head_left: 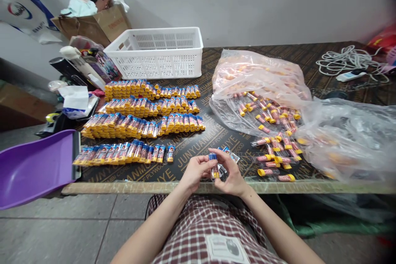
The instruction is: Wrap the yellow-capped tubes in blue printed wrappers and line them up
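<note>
Between my two hands, near the table's front edge, is a small clear tube [214, 166] with a blue top and a yellow bottom. My left hand [198, 171] pinches it from the left side. The fingers of my right hand [230, 175] curl around its top and bottom from the right. Behind my right hand, partly hidden, lie blue printed labels [228, 153] on the table. To the left, finished-looking tubes with blue labels and yellow ends [123, 153] lie in several rows. On the right is a loose pile of yellow-capped tubes [275, 154] without blue labels.
Behind the rows stands a white perforated basket [161, 64]. A clear plastic bag [260, 74] spills tubes at the right. A purple dustpan [37, 169] juts out at the left edge. A coiled white cord [346, 60] lies at the far right, and a paper bag [102, 24] stands back left.
</note>
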Tool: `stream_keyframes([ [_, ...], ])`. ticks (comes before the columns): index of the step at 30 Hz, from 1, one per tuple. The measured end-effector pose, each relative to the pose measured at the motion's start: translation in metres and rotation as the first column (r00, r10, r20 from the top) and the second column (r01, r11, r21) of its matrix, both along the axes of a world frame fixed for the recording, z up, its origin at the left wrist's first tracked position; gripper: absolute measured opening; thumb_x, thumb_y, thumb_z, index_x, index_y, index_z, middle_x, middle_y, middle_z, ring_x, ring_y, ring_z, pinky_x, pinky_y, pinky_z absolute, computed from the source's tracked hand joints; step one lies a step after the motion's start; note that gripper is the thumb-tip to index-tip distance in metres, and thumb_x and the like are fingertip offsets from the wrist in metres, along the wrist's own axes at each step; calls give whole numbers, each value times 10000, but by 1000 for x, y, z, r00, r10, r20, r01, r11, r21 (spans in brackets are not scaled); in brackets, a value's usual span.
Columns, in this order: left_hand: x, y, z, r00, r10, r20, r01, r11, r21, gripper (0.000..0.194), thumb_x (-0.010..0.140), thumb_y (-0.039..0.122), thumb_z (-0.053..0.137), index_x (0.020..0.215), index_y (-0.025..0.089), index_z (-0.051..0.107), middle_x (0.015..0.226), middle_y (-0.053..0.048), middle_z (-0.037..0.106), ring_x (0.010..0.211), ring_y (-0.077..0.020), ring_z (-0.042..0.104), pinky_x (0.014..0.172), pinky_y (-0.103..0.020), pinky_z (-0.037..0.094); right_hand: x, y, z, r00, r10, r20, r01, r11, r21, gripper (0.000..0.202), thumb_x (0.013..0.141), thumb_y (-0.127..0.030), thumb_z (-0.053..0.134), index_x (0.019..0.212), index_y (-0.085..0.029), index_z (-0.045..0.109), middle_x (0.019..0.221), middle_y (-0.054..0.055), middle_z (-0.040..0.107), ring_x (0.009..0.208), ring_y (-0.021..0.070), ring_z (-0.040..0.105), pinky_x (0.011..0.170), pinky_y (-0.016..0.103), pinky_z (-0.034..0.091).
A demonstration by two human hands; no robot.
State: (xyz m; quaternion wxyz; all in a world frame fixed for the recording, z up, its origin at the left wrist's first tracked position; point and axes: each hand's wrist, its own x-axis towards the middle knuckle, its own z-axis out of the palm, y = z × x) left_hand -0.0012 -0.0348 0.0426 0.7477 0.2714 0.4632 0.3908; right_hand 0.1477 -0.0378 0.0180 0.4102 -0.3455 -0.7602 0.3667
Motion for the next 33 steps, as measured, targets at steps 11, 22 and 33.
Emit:
stream_keyframes([
  [11, -91, 36, -15, -350, 280, -894, 429, 896, 113, 265, 746, 416, 554, 788, 163, 621, 865, -118, 584, 896, -295, 515, 752, -389, 383, 75, 46, -4, 749, -453, 483, 382, 891, 244, 451, 788, -214, 547, 1237, -180, 527, 1353, 140, 419, 1246, 286, 407, 1033, 465, 347],
  [22, -44, 18, -25, -97, 315, -944, 548, 809, 213, 296, 856, 435, 482, 912, 180, 622, 923, -84, 576, 896, -228, 520, 777, -331, 364, 158, 80, -24, 219, -627, 748, 346, 767, 541, 215, 821, -151, 484, 976, -170, 632, 1314, 168, 470, 1246, 353, 363, 935, 559, 315],
  [33, -5, 15, -44, 221, 146, -964, 474, 848, 236, 87, 778, 264, 631, 743, 185, 645, 785, -34, 663, 771, -174, 576, 694, -269, 373, 104, 53, 2, 795, -521, 311, 495, 853, 163, 257, 862, -359, 528, 1041, -191, 603, 995, 88, 642, 896, 225, 591, 782, 358, 457],
])
